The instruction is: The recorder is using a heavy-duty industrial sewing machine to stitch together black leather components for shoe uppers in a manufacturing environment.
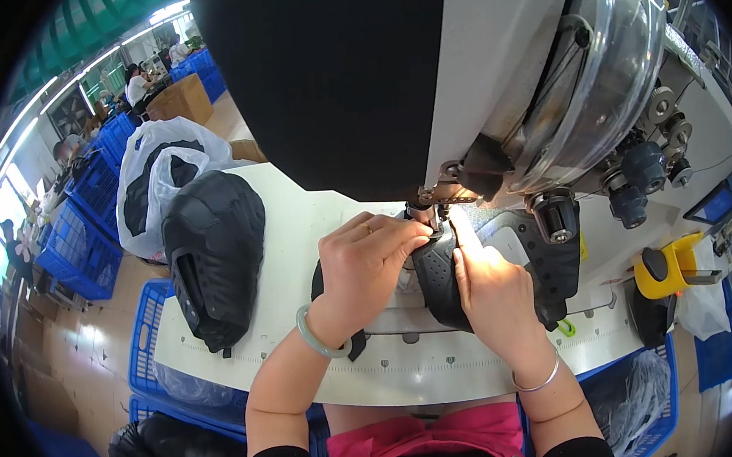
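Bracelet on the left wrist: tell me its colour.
Pale green, a smooth translucent bangle on the left hand; the head view shows it best.

A person sits at a white worktable (298, 233) under the head of a large white industrial sewing machine (541, 63). The left hand (360, 267), with a pale green bangle (314, 334) on its wrist, presses down on a black perforated fabric piece (437, 279) just below the needle. The right hand (493, 292), wearing a thin silver bracelet (540, 382), pinches the same piece from the other side, forefinger stretched toward the needle. A stack of black moulded fabric pieces (215, 256) lies to the left on the table, with a white plastic bag (162, 170) behind it and blue plastic crates (87, 239) beyond
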The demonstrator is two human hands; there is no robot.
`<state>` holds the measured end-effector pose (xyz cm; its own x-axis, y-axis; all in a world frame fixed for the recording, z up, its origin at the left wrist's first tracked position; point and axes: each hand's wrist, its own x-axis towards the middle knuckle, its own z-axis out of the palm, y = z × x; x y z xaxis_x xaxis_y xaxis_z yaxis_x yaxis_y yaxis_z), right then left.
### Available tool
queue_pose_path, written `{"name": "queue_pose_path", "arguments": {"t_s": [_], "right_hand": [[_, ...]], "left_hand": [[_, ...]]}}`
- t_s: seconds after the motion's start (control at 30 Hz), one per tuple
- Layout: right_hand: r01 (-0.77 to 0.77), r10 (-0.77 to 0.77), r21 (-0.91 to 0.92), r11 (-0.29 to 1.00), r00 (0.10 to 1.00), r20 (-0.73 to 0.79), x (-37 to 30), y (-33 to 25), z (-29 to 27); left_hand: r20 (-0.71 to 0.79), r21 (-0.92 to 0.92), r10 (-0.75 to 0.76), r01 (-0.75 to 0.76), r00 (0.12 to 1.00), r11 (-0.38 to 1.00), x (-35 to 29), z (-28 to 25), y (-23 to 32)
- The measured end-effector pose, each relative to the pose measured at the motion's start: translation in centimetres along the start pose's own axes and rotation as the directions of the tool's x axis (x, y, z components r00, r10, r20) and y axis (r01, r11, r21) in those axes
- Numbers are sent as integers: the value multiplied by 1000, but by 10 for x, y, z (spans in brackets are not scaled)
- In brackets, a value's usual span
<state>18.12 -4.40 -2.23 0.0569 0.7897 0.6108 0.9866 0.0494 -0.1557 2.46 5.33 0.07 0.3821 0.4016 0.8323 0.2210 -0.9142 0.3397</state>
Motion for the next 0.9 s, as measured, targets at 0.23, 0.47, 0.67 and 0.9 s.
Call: {"name": "queue_pose_path", "arguments": {"t_s": [0.23, 0.47, 0.67, 0.9], "right_hand": [[-42, 42, 27, 999, 999, 26, 1, -7, -2], [-69, 66, 47, 997, 996, 53, 0, -13, -5], [-13, 13, -25, 1000, 1000, -6, 0, -10, 0], [8, -8, 24, 1000, 1000, -4, 4, -7, -3]], "left_hand": [[-3, 97, 205, -204, 979, 974, -8, 0, 0], [33, 96, 334, -335, 942, 937, -3, -6, -9], [34, 47, 337, -338, 941, 940, -3, -6, -11], [41, 49, 332, -334, 942, 941, -1, -5, -12]]}}
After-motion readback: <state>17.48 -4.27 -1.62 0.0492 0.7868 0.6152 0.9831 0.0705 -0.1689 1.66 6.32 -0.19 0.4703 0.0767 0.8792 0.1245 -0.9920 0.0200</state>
